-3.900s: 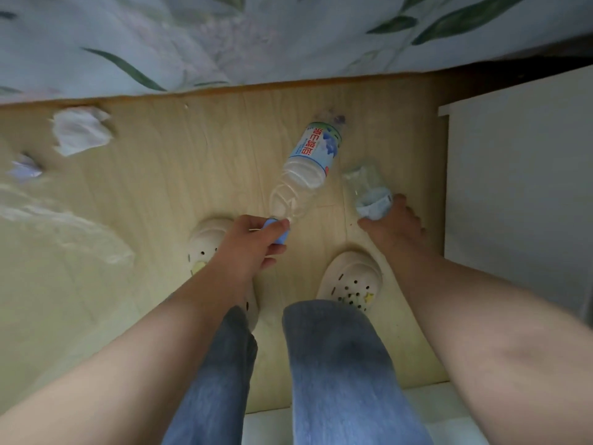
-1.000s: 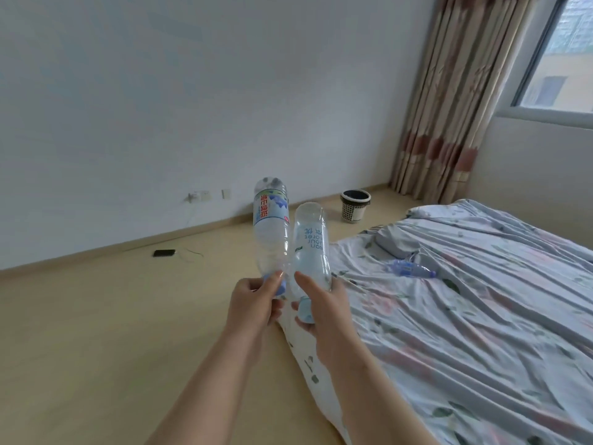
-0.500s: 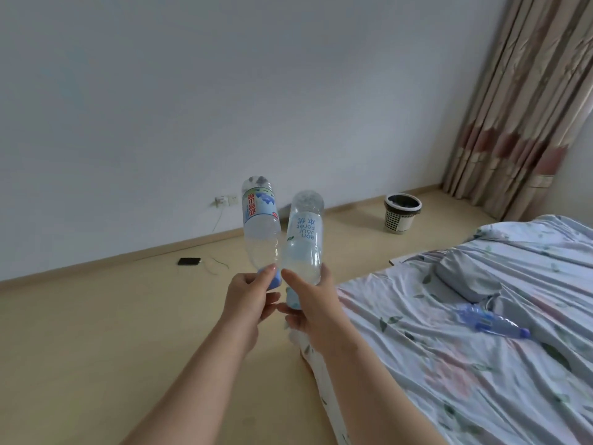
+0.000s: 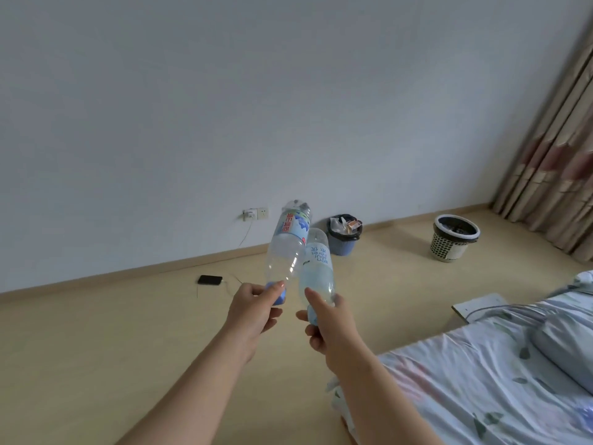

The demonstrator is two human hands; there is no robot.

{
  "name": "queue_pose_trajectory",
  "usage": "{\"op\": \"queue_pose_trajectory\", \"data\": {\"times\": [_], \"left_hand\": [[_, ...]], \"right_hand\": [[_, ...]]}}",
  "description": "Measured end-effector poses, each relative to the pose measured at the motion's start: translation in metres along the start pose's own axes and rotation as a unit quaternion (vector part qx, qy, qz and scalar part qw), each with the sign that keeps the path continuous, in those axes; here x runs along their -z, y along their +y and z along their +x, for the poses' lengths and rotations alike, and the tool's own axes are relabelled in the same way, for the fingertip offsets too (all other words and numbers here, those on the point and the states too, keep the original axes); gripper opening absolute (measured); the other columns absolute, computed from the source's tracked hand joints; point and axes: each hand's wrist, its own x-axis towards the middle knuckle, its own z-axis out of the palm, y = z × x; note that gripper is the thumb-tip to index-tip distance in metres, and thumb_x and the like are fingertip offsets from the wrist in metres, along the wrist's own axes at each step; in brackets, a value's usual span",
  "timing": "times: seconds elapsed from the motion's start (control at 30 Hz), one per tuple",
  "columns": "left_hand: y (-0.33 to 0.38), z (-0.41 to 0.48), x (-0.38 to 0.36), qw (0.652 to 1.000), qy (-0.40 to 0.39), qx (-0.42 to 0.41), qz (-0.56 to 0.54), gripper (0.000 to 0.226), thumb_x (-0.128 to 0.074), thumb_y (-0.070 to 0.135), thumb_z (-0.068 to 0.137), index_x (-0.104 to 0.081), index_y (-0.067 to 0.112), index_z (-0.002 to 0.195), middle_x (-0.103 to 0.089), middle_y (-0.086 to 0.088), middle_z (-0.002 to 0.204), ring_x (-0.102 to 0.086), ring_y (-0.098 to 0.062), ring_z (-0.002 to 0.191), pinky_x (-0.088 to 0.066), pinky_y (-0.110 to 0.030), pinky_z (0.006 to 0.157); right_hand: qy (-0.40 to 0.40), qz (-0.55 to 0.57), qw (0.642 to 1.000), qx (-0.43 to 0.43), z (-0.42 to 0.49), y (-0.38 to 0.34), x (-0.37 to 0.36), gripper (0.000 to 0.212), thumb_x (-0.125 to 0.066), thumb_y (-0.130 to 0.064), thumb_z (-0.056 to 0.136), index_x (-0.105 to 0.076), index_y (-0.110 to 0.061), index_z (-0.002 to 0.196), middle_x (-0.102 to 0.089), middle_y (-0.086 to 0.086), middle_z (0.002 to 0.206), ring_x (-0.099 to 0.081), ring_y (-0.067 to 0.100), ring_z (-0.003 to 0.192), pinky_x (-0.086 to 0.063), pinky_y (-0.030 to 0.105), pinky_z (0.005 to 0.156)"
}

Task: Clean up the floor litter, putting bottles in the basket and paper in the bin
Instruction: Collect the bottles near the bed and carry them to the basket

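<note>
While the bed (image 4: 481, 380) with its leaf-print sheet fills the lower right, a pale wooden floor (image 4: 96, 332) runs back to a plain wall, with striped curtains (image 4: 552, 175) at the far right. Against the skirting stands a blue bin (image 4: 344, 242) lined with a black bag and already holding scraps; well to its right, near the curtains, sits a white lattice basket (image 4: 454, 242). A dark phone (image 4: 210, 280) lies on the floor, wired to a wall socket (image 4: 255, 214).

Both hands are raised in front, each clenched on an upturned clear bottle. The left hand (image 4: 253, 311) pinches the blue cap end of the taller bottle (image 4: 287, 248), which leans to the right. The right hand (image 4: 333, 329) wraps the neck of the shorter bottle (image 4: 316, 268), upright; the two bottles overlap and may be touching, though that is hard to judge.

Compared with half a second ago, the view has swung left: the blue bin has come into sight, the basket sits farther right, and the taller bottle tilts more.
</note>
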Motion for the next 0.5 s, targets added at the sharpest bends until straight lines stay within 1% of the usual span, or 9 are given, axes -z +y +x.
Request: {"op": "queue_pose_trajectory", "data": {"times": [0.07,0.2,0.33,0.4,0.5], "left_hand": [[0.012,0.044,0.013,1.0,0.001,0.007,0.017,0.029,-0.064,0.035,0.086,-0.053,0.01,0.097,-0.065,-0.008,0.099,-0.059,-0.013,0.072,-0.052,-0.03,0.073],[0.03,0.124,0.015,1.0,-0.004,0.019,0.024,0.025,-0.064,0.032,0.087,-0.05,0.012,0.09,-0.062,-0.003,0.09,-0.058,-0.012,0.069,-0.052,-0.03,0.075],[0.036,0.193,-0.016,0.997,-0.034,0.059,0.027,0.025,-0.065,0.033,0.086,-0.049,0.014,0.085,-0.066,-0.007,0.097,-0.057,-0.011,0.067,-0.052,-0.028,0.073],[0.04,0.214,-0.028,0.997,-0.032,0.067,0.016,0.023,-0.065,0.032,0.086,-0.05,0.013,0.086,-0.066,-0.009,0.097,-0.056,-0.011,0.066,-0.052,-0.028,0.072],[0.053,0.265,-0.062,0.997,-0.026,0.066,0.009,0.024,-0.064,0.031,0.087,-0.053,0.011,0.091,-0.066,-0.009,0.091,-0.056,-0.011,0.066,-0.052,-0.027,0.071]], "right_hand": [[0.009,0.005,1.0,-0.004,0.041,-0.016,-0.026,0.039,-0.058,-0.033,0.091,-0.044,-0.017,0.123,-0.067,0.007,0.078,-0.044,0.01,0.044,-0.033,0.018,0.042],[0.025,0.01,1.0,-0.009,0.108,-0.039,-0.05,0.044,-0.054,-0.035,0.092,-0.04,-0.02,0.132,-0.068,0.005,0.081,-0.049,0.011,0.049,-0.037,0.021,0.047],[0.064,0.031,0.997,-0.043,0.168,-0.049,-0.05,0.049,-0.053,-0.035,0.093,-0.037,-0.02,0.137,-0.067,0.005,0.081,-0.051,0.012,0.053,-0.039,0.021,0.048],[0.083,0.051,0.993,-0.062,0.189,-0.055,-0.046,0.046,-0.053,-0.035,0.093,-0.04,-0.017,0.134,-0.067,0.006,0.08,-0.051,0.013,0.055,-0.04,0.022,0.049],[0.088,0.083,0.99,-0.076,0.242,-0.081,-0.038,0.036,-0.052,-0.035,0.093,-0.047,-0.014,0.122,-0.066,0.006,0.08,-0.052,0.013,0.058,-0.041,0.023,0.052]]}}
